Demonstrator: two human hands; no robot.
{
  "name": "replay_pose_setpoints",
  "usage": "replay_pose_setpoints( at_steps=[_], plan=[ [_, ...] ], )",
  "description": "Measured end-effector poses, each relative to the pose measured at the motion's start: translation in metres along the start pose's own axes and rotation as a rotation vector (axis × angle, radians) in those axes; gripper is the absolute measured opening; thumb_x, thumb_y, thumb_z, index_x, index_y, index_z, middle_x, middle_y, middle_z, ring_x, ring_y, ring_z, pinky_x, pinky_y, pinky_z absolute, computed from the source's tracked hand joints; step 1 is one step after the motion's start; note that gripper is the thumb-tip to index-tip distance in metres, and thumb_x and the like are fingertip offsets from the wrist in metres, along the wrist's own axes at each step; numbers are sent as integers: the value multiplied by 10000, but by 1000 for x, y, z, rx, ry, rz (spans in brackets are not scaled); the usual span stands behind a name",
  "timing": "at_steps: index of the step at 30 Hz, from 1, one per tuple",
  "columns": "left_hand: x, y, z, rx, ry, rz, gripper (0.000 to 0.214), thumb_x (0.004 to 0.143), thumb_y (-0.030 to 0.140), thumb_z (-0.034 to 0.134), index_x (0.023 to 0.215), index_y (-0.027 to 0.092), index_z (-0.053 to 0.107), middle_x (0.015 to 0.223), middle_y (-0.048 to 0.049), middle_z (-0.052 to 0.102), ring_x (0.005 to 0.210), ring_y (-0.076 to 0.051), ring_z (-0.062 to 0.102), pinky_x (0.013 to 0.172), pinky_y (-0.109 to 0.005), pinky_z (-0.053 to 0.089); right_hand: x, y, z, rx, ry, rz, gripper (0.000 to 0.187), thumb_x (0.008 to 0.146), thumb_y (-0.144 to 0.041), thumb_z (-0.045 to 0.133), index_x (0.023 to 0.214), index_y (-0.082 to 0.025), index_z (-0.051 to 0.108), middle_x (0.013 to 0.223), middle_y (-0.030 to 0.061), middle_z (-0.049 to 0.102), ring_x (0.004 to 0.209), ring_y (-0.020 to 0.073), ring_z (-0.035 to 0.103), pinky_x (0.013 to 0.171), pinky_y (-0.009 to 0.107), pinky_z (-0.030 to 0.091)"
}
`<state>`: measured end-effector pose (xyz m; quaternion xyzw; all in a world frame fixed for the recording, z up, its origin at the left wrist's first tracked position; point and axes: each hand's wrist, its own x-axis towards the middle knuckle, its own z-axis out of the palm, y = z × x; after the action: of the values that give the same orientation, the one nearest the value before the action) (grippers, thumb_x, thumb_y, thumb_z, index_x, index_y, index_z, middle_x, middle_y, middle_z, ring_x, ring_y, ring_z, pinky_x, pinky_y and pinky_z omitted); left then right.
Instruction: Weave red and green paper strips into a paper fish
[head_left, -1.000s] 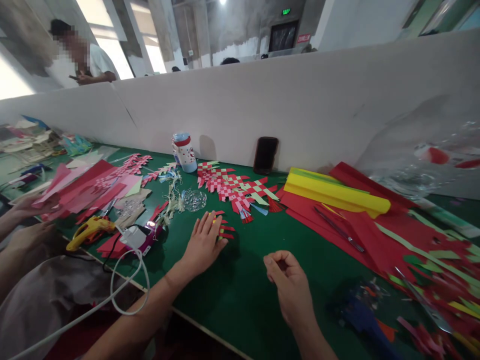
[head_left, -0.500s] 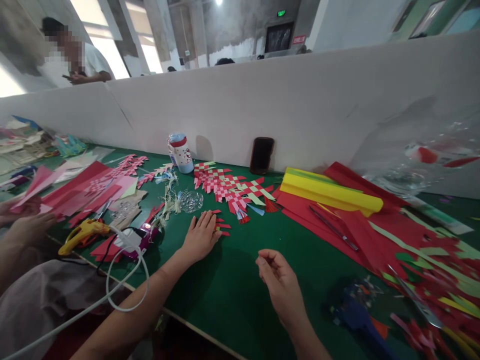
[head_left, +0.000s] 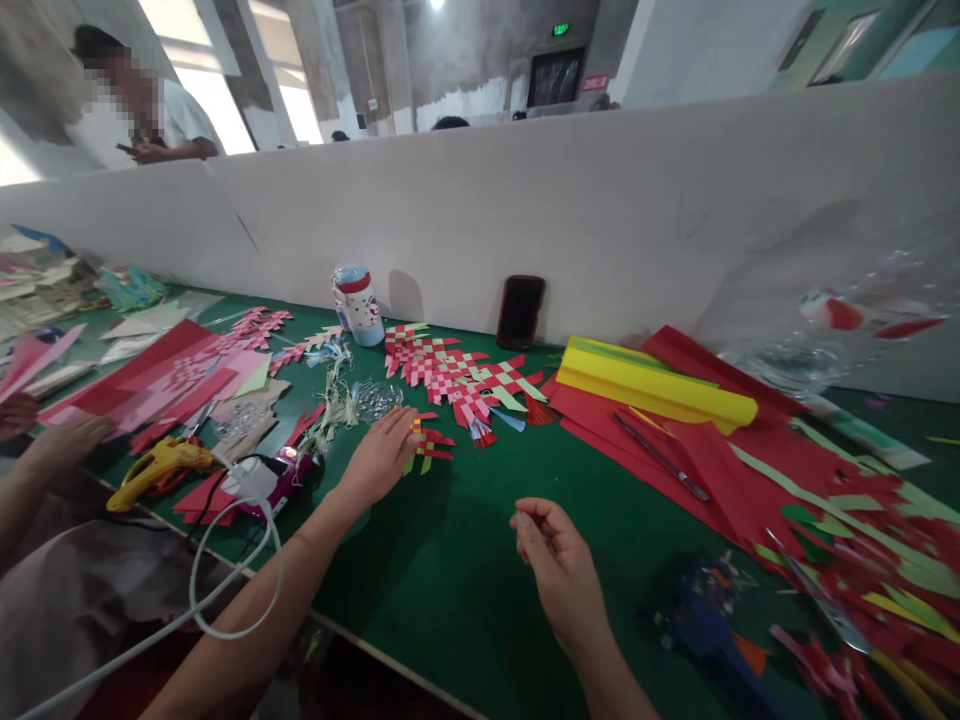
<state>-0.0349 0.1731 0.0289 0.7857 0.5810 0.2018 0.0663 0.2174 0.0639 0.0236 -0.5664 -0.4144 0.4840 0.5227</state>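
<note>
My left hand (head_left: pixel 377 457) reaches forward over the green table (head_left: pixel 480 540) and its fingertips grip the edge of a small woven red-and-green paper piece (head_left: pixel 430 442), lifting it off the surface. My right hand (head_left: pixel 559 572) hovers nearer to me, fingers curled in with thumb and forefinger pinched; I cannot make out anything in them. Behind the small piece lie several woven red-and-white paper mats (head_left: pixel 457 375).
A yellow glue gun (head_left: pixel 157 467), a purple device with a white cable (head_left: pixel 259 480), a small bottle (head_left: pixel 358 306) and a phone (head_left: pixel 519 311) stand along the table. Red and yellow paper sheets (head_left: pixel 660 385) with scissors (head_left: pixel 660 458) lie right. Another person's hands (head_left: pixel 56 440) work at left.
My left hand went from lying flat on the small woven piece to gripping and raising its edge, shifting slightly left. My right hand stayed nearly still.
</note>
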Motion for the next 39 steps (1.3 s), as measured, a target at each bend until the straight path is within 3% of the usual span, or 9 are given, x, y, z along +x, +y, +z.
replay_pose_setpoints(
  at_steps=[2,5,8,11,18,22,30,39],
  plan=[
    [-8,-3,-13,-37,83,-77,433,995,399,282,1296,162,483,1267,-120,582,1167,-218,548,956,-343,451,1,1,-1,3,13,-5,392,766,-545,646,938,-193,614,742,26,620,586,125,509,545,256,439],
    [-26,-2,-23,-87,155,-145,336,979,382,315,1044,167,564,1009,-88,633,923,-196,603,819,-310,482,1,2,-3,-10,44,-9,394,778,-564,625,908,-192,602,731,18,613,553,113,490,521,250,424],
    [-49,10,-18,-146,124,-144,297,969,374,349,828,192,536,810,-27,601,764,-162,584,713,-260,463,2,2,-3,-45,63,-7,404,789,-585,599,858,-187,595,657,-1,583,525,112,480,509,251,414],
    [-66,26,-7,-197,74,-134,301,978,366,333,783,202,495,714,8,554,671,-141,557,644,-238,429,2,0,-3,-68,67,-9,420,786,-602,587,826,-183,596,595,-15,554,493,112,470,486,250,400],
    [-80,59,5,-255,-34,-59,331,1000,344,263,751,215,440,632,35,512,574,-124,525,564,-226,367,-1,-6,-1,-93,55,4,418,749,-612,622,746,-196,586,524,-29,522,438,107,437,451,244,375],
    [-85,69,15,-232,-59,17,385,1005,371,231,694,214,397,614,22,493,545,-131,482,537,-249,306,-2,-2,-2,-91,63,16,501,780,-648,582,574,-209,456,463,-50,417,410,80,352,411,221,270],
    [-89,63,26,-188,-75,101,410,1012,369,234,688,205,424,614,3,505,552,-139,481,545,-261,282,5,4,-3,132,112,-47,556,864,-677,429,571,-232,269,539,-86,218,455,67,197,425,226,174],
    [-90,63,25,-261,-82,108,360,1002,337,251,728,205,443,642,-8,519,585,-150,495,576,-253,334,6,5,-2,183,122,-58,533,868,-660,440,600,-233,268,530,-94,230,429,59,202,400,210,168]
  ],
)
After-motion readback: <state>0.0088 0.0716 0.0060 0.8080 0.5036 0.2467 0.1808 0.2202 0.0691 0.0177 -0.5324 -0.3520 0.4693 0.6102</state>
